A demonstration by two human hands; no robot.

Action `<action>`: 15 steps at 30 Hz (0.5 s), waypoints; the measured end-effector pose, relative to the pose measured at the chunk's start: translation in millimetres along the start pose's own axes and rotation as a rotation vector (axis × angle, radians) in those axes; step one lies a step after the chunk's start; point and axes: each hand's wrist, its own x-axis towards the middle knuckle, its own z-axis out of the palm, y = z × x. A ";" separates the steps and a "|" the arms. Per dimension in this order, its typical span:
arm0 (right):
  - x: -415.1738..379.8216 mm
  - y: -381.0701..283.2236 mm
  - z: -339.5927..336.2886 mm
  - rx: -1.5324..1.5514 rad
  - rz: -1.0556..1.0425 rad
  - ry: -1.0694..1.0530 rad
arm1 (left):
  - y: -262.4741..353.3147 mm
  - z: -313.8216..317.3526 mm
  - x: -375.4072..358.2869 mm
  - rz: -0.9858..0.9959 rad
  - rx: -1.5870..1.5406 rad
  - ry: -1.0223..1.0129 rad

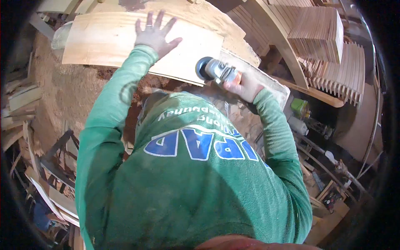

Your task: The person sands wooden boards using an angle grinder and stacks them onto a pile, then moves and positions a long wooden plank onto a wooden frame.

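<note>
My left hand lies flat with fingers spread on a pale wooden board, near its middle. In my right hand is an angle grinder, my fingers wrapped round its body. The grinder's round disc faces left and overlaps the near right part of the board in this view. Green sleeves cover both arms down to the wrists.
The board rests on a dusty bench whose end shows at the right. Stacked cut wooden pieces stand at the upper right, beside a curved wooden piece. A green machine sits below them. Scrap wood is piled at the left.
</note>
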 end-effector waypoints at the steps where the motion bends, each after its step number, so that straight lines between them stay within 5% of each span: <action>1: -0.6 11.8 11.1 0.068 -0.042 0.004 | 8.2 -0.9 4.5 0.047 -0.037 0.100; 4: 4.8 9.8 27.4 0.107 -0.126 0.062 | 27.0 -28.1 30.4 0.135 -0.185 -0.175; 6: 13.6 -11.1 10.5 0.053 -0.130 0.058 | 30.3 -17.6 55.3 0.151 -0.290 -0.092; 7: 22.3 -13.1 -1.4 -0.080 0.059 0.029 | 32.3 -16.7 67.1 0.142 -0.346 -0.131; 8: 33.9 -12.3 -5.9 0.092 -0.057 0.055 | 33.4 -13.6 78.4 0.129 -0.401 -0.172; 9: 44.2 -18.7 -19.7 -0.046 0.111 0.106 | 32.5 8.4 84.5 0.105 -0.455 0.039; 11: 81.9 10.7 -41.6 -0.021 0.313 0.162 | 14.0 32.1 85.5 0.124 -0.391 0.120; 15: 83.7 -2.0 -35.6 -0.136 0.239 0.213 | -52.3 20.9 68.6 0.067 -0.342 0.163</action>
